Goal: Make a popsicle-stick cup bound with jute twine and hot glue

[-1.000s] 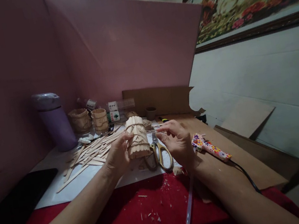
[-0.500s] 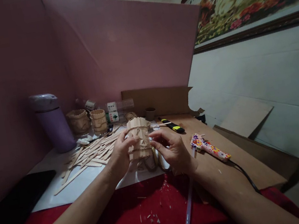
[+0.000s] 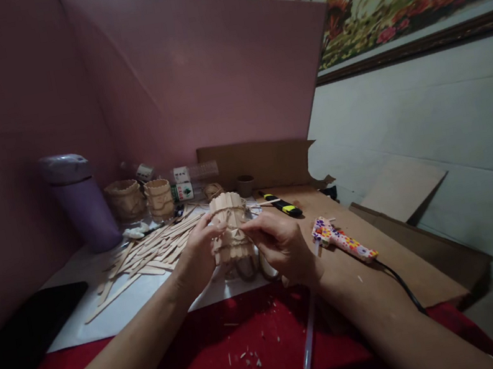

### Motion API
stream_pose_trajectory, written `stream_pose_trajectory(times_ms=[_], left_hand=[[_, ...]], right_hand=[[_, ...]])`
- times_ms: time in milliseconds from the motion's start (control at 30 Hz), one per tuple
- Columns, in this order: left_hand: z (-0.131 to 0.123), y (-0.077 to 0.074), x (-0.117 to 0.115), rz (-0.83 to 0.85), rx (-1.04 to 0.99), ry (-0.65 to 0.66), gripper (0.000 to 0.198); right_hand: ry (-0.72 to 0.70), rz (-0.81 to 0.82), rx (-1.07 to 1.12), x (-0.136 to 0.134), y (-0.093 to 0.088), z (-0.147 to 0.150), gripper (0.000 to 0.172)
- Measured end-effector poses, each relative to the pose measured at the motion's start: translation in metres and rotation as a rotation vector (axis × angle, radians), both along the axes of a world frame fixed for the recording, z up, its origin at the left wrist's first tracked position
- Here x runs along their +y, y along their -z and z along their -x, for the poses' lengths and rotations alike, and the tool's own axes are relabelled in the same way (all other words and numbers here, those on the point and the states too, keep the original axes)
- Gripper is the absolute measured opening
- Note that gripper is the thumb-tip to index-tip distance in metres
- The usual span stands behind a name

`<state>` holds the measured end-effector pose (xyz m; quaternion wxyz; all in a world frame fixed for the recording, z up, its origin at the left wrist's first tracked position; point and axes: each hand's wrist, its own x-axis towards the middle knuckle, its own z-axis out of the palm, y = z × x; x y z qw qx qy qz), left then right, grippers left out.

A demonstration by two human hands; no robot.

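A small cup made of wooden craft sticks [image 3: 227, 210], ringed with twine bands, is held up over the table. My left hand [image 3: 198, 249] is closed round its left side, with the thumb across the front. At the cup's front right, my right hand [image 3: 280, 245] has thumb and forefinger pinched together against the surface, over a small raised wooden decoration [image 3: 236, 233]. Whatever sits between those fingertips is too small to make out. Below the cup, two looped handles [image 3: 267, 269] show partly, half hidden by my right hand.
Loose craft sticks [image 3: 145, 258] lie on white paper at left. Behind them stand a purple bottle [image 3: 82, 205] and two finished stick cups [image 3: 160, 200]. A flowered glue gun [image 3: 343, 240], its glue stick [image 3: 308, 344] and a yellow-black utility knife [image 3: 282, 204] lie at right.
My right hand has moved slightly up and in, its fingertips now pressed against the cup's front. My left hand keeps its hold. The whole view has shifted a little.
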<state>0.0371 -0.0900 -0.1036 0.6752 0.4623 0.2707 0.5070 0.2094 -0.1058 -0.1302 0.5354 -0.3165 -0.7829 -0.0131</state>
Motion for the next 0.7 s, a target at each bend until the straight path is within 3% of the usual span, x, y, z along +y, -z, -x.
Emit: stream_pose_trajectory(times_ms=[233,700], left_hand=[[-0.001,0.002,0.001,-0.018,-0.057,0.055,0.049],[-0.006,0.005,0.003,-0.111,-0.132,-0.055,0.052]], right_hand=[[0.001,0.022,0.015,0.001,0.003,0.000,0.015],[0.067,0.082,0.081,0.010,0.013,-0.002,0.015]])
